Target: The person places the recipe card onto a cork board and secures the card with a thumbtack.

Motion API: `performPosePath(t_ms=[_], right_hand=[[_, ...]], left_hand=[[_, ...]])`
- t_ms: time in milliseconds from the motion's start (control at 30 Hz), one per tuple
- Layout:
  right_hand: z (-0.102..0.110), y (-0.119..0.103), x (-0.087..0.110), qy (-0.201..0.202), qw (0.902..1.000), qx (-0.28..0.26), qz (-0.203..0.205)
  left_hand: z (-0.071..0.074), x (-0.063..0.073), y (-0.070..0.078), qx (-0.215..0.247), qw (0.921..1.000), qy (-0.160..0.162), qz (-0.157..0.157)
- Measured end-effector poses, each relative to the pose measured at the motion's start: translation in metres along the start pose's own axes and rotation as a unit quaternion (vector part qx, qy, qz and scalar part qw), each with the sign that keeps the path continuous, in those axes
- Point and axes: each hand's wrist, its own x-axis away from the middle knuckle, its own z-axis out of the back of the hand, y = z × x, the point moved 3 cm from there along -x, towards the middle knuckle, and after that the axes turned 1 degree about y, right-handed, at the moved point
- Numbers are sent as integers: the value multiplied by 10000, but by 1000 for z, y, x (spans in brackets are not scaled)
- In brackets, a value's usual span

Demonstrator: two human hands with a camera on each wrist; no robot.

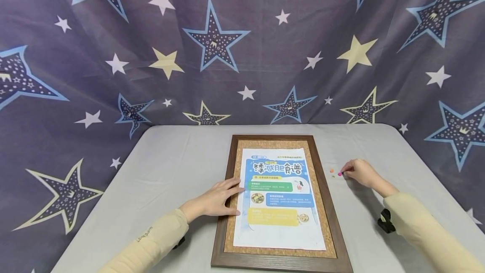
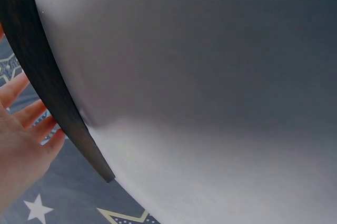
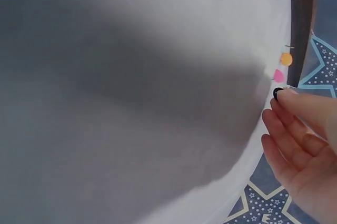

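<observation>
A cork board [image 1: 230, 239] in a dark brown wooden frame lies on the table, a printed poster [image 1: 280, 237] with Chinese text on top of it. My left hand [image 1: 217, 199] rests on the board's left side with fingers spread, their tips at the poster's edge. In the left wrist view, that hand [image 2: 21, 145] is partly behind the frame [image 2: 47, 77]. To the right of the board, my right hand [image 1: 360, 172] pinches a black push pin [image 3: 277, 93] between thumb and index finger. Close by lie a pink push pin [image 3: 279, 75] and an orange push pin [image 3: 286, 59].
The table [image 1: 163, 155] has a light grey cover. Behind it hangs a dark curtain [image 1: 261, 58] printed with stars. A tiny pale green item [image 1: 333, 176] lies near the pins. A black strap device [image 1: 386, 221] is on the right wrist.
</observation>
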Motion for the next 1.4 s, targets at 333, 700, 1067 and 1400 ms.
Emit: performPosePath(t_ms=[333,700,1067,1400], right_hand=[[7,-11,-13,15,9999,-151,42],[5,-26,-35,-102,9992,-353,-149],[-3,-42,-52,0,9987,-511,79],[-15,-48,-67,-36,9975,-710,-51]], left_hand=[[1,0,1,-18,10000,-12,20],[0,0,1,-45,10000,-11,33],[-1,0,0,-69,10000,14,-21],[0,0,1,-38,10000,8,-14]])
